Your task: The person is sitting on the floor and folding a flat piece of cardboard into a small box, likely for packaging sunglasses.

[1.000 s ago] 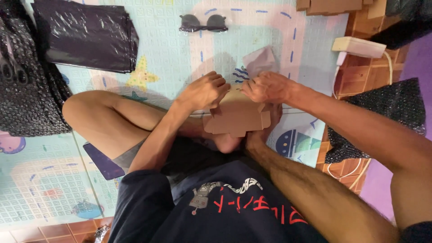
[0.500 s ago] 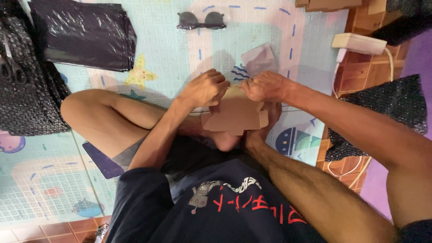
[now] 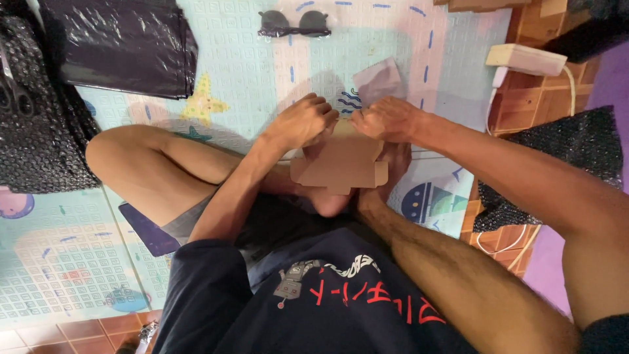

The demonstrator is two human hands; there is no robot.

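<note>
The person sits cross-legged on a play mat [image 3: 262, 72] with sea pictures on it. Both hands are on one flat piece of brown cardboard [image 3: 341, 167], a box not yet folded up, which rests over the crossed legs right in front of the body. The left hand [image 3: 303, 121] pinches its top edge on one side, and the right hand [image 3: 386, 118] pinches the same edge on the other side. Each grip is closed tight on the cardboard, with the fingers curled over the edge.

Compared with a second ago, very little has moved. The hands were already on that top edge, and they are in almost the same spot now. The cardboard looks a bit flatter and lower on the legs, but the hands cover the fold, so I cannot be sure how far the flap is bent. So I think the work on this one fold is slow and only partly done.

Now the count. There is one piece of cardboard in the hands. One pair of dark sunglasses [image 3: 293, 23] in a clear wrap lies at the top of the mat, well away from the hands. One small clear bag [image 3: 380, 80] lies just past the fingers. One shiny black plastic bag [image 3: 121, 46] is at the top left. Two sheets of black bubble wrap show, one at the left [image 3: 39, 131] and one at the right [image 3: 557, 164]. One white power strip [image 3: 524, 59] sits on the tiled floor.
</note>
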